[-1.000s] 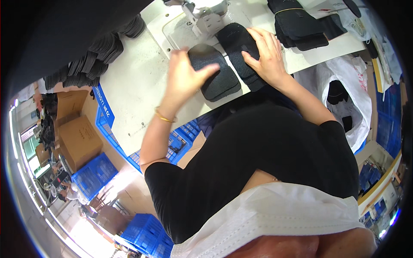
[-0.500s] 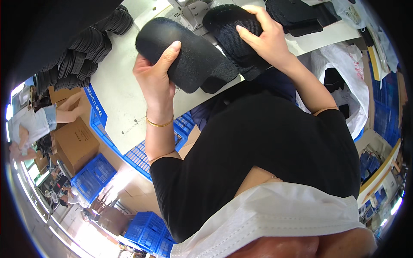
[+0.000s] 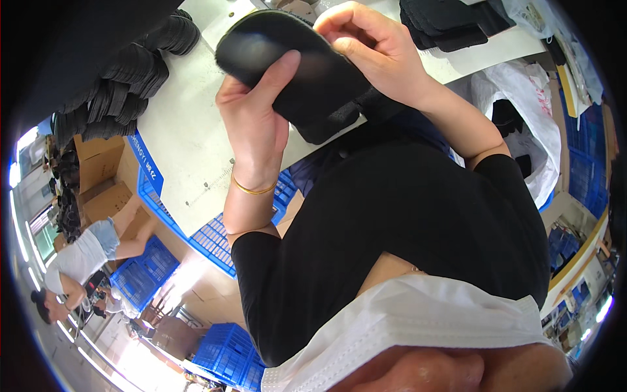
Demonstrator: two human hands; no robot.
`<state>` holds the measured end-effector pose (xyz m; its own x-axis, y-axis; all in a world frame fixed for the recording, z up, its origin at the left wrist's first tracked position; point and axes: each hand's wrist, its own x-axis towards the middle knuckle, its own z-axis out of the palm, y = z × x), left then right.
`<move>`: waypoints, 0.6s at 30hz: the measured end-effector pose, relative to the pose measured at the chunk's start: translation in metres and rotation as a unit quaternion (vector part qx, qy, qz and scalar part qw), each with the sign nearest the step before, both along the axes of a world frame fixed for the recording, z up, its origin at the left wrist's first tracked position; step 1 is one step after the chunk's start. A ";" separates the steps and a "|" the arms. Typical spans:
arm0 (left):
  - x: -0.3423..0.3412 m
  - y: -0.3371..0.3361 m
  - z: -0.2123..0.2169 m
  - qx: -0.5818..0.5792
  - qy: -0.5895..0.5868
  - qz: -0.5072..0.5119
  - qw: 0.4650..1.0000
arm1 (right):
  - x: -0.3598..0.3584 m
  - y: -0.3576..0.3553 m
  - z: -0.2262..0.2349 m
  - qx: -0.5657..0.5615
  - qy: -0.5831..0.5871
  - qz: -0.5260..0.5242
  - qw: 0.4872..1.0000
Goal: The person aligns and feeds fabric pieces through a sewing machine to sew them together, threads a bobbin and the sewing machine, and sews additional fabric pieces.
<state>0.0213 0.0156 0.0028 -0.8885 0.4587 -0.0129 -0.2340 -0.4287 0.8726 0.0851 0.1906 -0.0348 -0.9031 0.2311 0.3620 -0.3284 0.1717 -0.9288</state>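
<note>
Over the white worktable (image 3: 189, 140), my left hand (image 3: 258, 111) grips a black padded piece (image 3: 307, 81) with one rounded end. Its thumb lies along the top face and the fingers go underneath. My right hand (image 3: 382, 55) pinches at the piece's far right edge, with thumb and forefinger together and the other fingers curled. More black material (image 3: 382, 104) shows below my right hand; whether it is a separate piece I cannot tell. A stack of flat black pieces (image 3: 444, 26) lies on the table beyond my right hand.
Stacks of black rounded pieces (image 3: 130, 78) stand at the left. A white sack (image 3: 545, 130) with black pieces in it is at my right. Blue crates (image 3: 144, 271) and cardboard boxes (image 3: 104, 202) are on the floor at left, where another person (image 3: 85, 255) stands.
The two black pieces, held apart before, are now brought together or overlapped. My right hand has moved left to the left-hand piece's edge. The other person has moved nearer the crates.
</note>
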 end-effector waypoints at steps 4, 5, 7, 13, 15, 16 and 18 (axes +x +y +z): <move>-0.005 -0.007 -0.003 0.016 0.037 0.078 0.996 | 0.014 -0.003 0.017 -0.058 -0.049 0.074 0.994; -0.007 -0.008 0.000 0.028 0.029 0.086 0.995 | 0.018 -0.005 0.014 -0.017 -0.031 0.049 0.998; -0.010 -0.011 0.000 0.030 0.034 0.084 0.995 | 0.021 -0.004 0.012 0.088 0.032 0.001 0.996; -0.016 -0.018 -0.003 0.017 0.043 0.073 0.996 | 0.028 -0.010 0.021 -0.100 -0.082 0.057 0.990; -0.017 -0.018 -0.003 0.014 0.051 0.074 0.996 | 0.028 -0.011 0.022 -0.097 -0.084 0.052 0.990; -0.017 -0.017 -0.001 0.012 0.064 0.073 0.995 | 0.028 -0.011 0.022 -0.095 -0.086 0.046 0.991; -0.019 -0.016 0.001 0.011 0.078 0.072 0.994 | 0.028 -0.014 0.021 -0.104 -0.075 0.033 0.991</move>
<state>0.0020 -0.0002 0.0041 -0.9355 0.3247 0.1392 -0.0304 -0.4666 0.8839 0.1127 0.1763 -0.0133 -0.9590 0.2248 0.1728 -0.1875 -0.0458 -0.9812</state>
